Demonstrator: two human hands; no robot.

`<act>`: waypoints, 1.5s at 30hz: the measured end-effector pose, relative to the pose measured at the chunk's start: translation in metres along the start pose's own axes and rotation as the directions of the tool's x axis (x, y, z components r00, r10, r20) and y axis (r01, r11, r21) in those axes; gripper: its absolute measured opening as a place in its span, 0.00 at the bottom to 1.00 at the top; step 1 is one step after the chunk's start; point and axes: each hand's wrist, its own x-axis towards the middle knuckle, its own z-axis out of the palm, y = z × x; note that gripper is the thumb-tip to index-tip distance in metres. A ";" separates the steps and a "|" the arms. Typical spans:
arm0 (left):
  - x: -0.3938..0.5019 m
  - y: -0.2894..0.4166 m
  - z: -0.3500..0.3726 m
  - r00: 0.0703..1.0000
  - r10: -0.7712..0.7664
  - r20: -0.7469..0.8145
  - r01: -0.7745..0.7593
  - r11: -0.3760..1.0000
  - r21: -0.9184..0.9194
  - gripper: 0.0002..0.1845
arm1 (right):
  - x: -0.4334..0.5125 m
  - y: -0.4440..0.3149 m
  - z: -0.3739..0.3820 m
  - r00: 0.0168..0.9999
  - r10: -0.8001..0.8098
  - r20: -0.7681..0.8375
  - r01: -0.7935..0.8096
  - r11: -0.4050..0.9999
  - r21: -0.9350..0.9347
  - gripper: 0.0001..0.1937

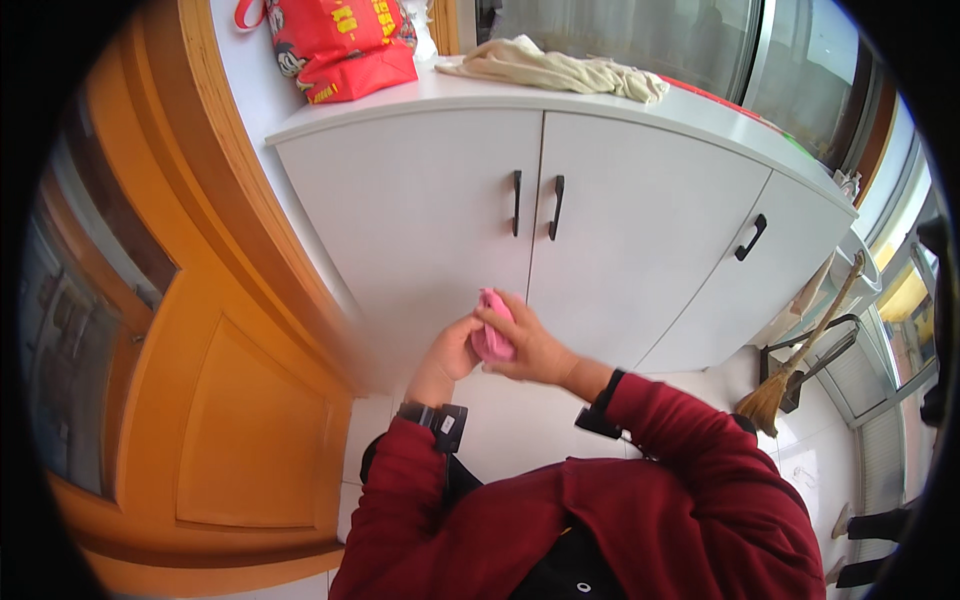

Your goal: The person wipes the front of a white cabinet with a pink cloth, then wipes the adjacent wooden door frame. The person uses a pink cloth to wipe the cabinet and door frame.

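A crumpled pink cloth is squeezed between my two hands, low before the white cabinet. My left hand holds its left side, with the fingers partly hidden behind it. From the right, my right hand wraps over the same cloth, its fingers lying across the front. Black bands with small boxes sit on both wrists. Behind the hands stand the white cabinet doors with black handles.
A red bag and a cream cloth lie on the cabinet top. An orange wooden door stands at the left. At the right are a straw broom and a dustpan; another person's legs show at the lower right edge.
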 end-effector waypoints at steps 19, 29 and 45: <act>0.005 0.038 -0.065 0.909 0.325 -0.261 -0.297 0.944 0.143 0.20 | 0.212 -0.026 -0.147 0.892 -0.453 0.002 0.222 0.433 -0.874 0.16; 0.018 0.030 -0.071 0.905 0.223 -0.363 -0.208 0.975 0.081 0.20 | 0.131 0.037 -0.229 0.831 -0.540 -0.134 0.167 0.472 -0.865 0.25; 0.031 0.007 -0.088 0.878 0.174 -0.445 -0.064 0.966 0.251 0.23 | -0.046 0.145 -0.384 0.743 -0.392 -0.543 -0.279 0.556 -0.783 0.38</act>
